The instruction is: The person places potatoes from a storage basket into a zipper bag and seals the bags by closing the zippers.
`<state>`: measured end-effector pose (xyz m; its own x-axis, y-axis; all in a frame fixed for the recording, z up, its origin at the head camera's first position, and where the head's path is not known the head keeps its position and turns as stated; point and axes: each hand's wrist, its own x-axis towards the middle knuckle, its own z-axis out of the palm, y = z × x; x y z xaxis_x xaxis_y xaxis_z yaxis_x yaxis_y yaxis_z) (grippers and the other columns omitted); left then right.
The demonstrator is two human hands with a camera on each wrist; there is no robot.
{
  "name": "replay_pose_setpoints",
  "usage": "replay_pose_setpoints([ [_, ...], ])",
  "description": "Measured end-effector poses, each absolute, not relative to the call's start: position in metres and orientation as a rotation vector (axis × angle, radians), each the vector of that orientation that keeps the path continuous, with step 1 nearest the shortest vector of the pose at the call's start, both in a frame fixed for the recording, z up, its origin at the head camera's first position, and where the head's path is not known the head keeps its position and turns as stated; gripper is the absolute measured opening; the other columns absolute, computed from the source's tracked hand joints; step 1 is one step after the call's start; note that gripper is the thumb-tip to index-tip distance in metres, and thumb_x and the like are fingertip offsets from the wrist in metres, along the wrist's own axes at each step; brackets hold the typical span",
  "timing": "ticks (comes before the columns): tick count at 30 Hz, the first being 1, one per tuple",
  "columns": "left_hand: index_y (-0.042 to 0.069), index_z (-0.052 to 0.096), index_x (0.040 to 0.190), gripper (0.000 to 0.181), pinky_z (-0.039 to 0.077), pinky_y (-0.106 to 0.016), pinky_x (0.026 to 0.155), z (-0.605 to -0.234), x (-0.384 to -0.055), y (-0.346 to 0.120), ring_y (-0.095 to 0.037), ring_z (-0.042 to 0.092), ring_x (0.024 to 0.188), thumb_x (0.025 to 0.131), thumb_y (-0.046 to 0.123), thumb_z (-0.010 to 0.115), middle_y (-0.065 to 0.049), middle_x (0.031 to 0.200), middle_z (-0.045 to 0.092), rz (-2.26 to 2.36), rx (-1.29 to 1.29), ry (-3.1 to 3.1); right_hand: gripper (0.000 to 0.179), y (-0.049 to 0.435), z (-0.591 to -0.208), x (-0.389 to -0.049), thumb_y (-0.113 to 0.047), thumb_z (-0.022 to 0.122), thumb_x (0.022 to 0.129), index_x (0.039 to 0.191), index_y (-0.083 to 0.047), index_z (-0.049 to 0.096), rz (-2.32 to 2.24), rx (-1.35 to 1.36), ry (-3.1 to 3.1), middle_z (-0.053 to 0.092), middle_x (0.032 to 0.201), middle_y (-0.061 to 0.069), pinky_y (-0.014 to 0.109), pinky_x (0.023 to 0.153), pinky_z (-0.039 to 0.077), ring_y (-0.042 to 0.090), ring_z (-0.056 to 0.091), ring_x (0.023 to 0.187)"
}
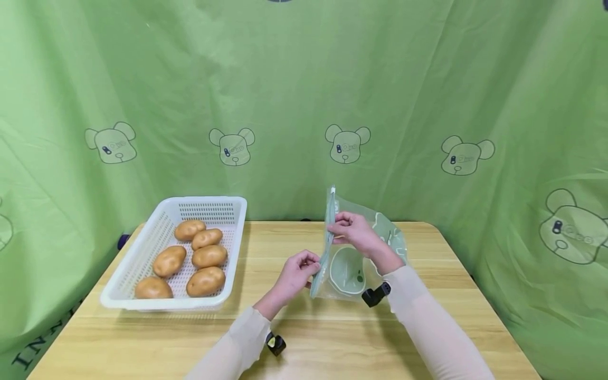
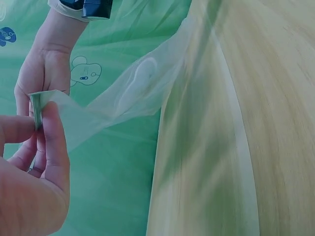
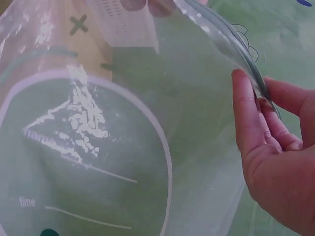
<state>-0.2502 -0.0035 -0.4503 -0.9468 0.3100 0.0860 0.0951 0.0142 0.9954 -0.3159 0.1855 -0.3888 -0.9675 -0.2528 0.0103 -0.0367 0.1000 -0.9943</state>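
Observation:
A clear zip bag (image 1: 348, 269) with green and white print is held up above the table's right half, its green zip edge running roughly upright. My left hand (image 1: 296, 274) pinches the lower end of that edge between thumb and fingers. Higher up, my right hand (image 1: 357, 232) pinches the same edge. In the left wrist view, the left hand (image 2: 37, 182) grips the green strip, seen end-on. The right wrist view shows the right hand (image 3: 280, 137) on the strip and the words "name" and "time" on the bag (image 3: 98, 162).
A white perforated basket (image 1: 239, 232) stands on the table's left side, with several potatoes (image 1: 204, 281) lying inside. The wooden table (image 1: 304, 348) ends at a green curtain (image 1: 285, 95) printed with bear heads.

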Motion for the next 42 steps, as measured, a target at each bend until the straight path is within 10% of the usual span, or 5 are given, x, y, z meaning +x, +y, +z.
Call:
replay_pose_setpoints([
  [26,0.003,0.055,0.112,0.029,0.056,-0.049,0.055,-0.453,-0.256,-0.006,-0.012,0.054,0.059,0.083,-0.005,0.056,-0.007,0.080,0.053,2.098,0.329,2.349,0.042,0.189,-0.375,-0.310,0.005,0.060,0.086,0.126,0.010,0.050,-1.784,-0.420,2.424,0.058,0.100,0.017,0.028,0.075,0.054,0.016,0.059,0.081],
  [42,0.003,0.062,0.115,0.024,0.056,-0.029,0.060,-0.456,-0.274,-0.007,-0.024,0.067,0.090,0.092,0.002,0.057,-0.011,0.101,0.068,2.192,0.189,2.281,0.042,0.188,-0.378,-0.303,-0.003,0.053,0.095,0.135,0.001,0.043,-1.597,-0.551,2.476,0.053,0.099,0.019,0.032,0.059,0.055,0.020,0.057,0.066],
])
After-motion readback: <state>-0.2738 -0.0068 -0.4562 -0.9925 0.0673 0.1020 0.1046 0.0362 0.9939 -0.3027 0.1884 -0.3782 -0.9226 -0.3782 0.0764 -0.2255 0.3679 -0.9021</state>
